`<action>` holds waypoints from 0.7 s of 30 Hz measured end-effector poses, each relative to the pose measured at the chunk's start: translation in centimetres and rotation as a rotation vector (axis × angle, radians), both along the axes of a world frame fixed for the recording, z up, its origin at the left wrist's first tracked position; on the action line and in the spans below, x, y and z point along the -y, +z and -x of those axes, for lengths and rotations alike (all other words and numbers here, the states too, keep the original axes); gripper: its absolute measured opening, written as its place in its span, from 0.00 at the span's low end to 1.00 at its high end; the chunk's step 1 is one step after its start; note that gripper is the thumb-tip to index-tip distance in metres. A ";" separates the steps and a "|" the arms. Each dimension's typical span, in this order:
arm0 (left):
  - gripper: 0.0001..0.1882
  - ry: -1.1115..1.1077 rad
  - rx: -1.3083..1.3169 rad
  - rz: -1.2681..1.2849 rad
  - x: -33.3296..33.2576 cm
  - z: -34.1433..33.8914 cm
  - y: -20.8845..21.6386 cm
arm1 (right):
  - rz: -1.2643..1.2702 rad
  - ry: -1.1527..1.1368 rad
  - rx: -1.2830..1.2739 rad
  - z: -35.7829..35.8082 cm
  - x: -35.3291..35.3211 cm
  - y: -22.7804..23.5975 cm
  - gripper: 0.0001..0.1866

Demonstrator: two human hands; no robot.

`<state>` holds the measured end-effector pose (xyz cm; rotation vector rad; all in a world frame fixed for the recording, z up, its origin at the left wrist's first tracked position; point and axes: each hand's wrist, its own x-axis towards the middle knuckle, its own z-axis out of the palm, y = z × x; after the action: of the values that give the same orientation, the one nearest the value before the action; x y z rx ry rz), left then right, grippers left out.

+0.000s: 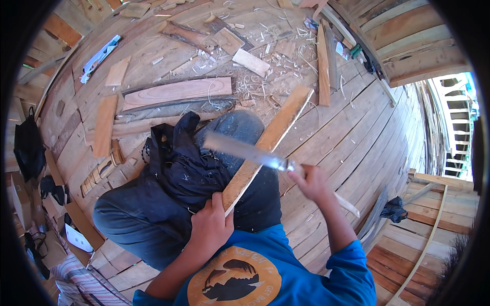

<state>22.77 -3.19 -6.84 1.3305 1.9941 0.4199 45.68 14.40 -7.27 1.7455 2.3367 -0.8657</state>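
My left hand [211, 224] grips the near end of a long, narrow wooden board [287, 117] that slants up and away to the right across my legs. In my right hand [312, 184] is the handle of a large knife [242, 151] with a broad, straight blade, blurred by motion. The blade crosses over the middle of the board, its tip pointing left; whether it touches the wood I cannot tell. A pale handle end sticks out below my right fist. A dark cloth [186, 168] lies bunched on my lap beside the board.
Wood shavings [255, 89] litter the plank floor ahead. Beyond my knees lie a wide plank [178, 94], a shorter board [105, 126] and several offcuts. A woven-wrapped sheath [99, 176] rests by my left knee. Cardboard boxes [79, 219] stand at left; a black bag [394, 209] lies right.
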 end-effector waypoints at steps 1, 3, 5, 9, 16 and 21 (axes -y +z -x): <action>0.16 -0.001 -0.012 0.012 0.0 -0.2 0.0 | -0.057 -0.030 0.043 -1.1 -1.4 -0.3 0.35; 0.16 -0.008 0.016 0.044 0.0 0.0 0.1 | -0.146 -0.293 0.014 -3.6 -4.2 -0.9 0.34; 0.16 -0.015 0.042 0.059 -0.1 0.2 0.2 | -0.142 -0.348 -0.023 -4.3 -4.9 -0.4 0.33; 0.14 -0.025 0.117 0.020 -0.5 0.6 0.1 | -0.120 -0.111 0.028 -0.8 -1.9 0.9 0.32; 0.12 -0.033 0.234 0.003 -1.2 1.5 1.1 | 0.170 -0.057 -0.197 4.2 1.4 2.0 0.30; 0.12 -0.036 0.160 -0.107 -3.5 1.6 1.2 | 0.139 -0.024 -0.193 4.9 0.7 2.9 0.31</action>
<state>21.15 0.33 -5.69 1.3512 1.8352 0.6044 40.80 13.75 -4.32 1.7072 2.3075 -1.2194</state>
